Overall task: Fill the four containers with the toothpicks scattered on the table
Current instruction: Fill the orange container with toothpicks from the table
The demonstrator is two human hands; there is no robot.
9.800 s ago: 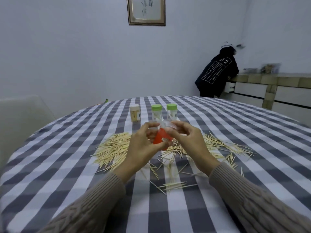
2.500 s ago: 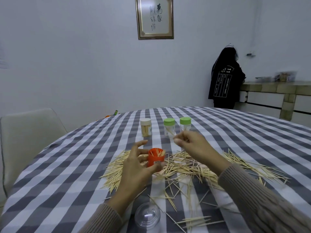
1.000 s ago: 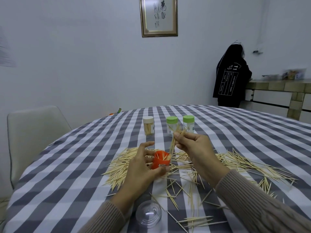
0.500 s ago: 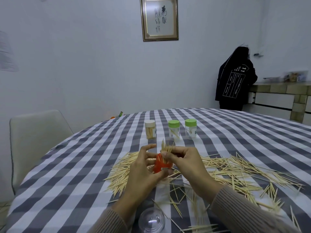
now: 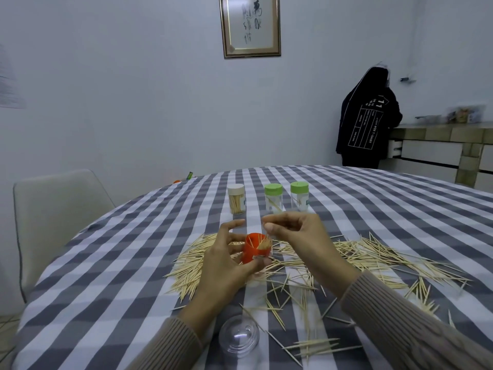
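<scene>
— Toothpicks (image 5: 373,259) lie strewn beside our orange container (image 5: 256,252), which our left hand (image 5: 226,260) grips upright (some already inside)

— Our right hand (image 5: 298,233), fingers loosely curled, holds nothing; next we pinch another bunch

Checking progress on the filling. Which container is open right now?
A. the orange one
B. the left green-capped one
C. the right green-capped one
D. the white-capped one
A: the orange container, held by the left hand, stands uncapped with toothpicks inside.
</scene>
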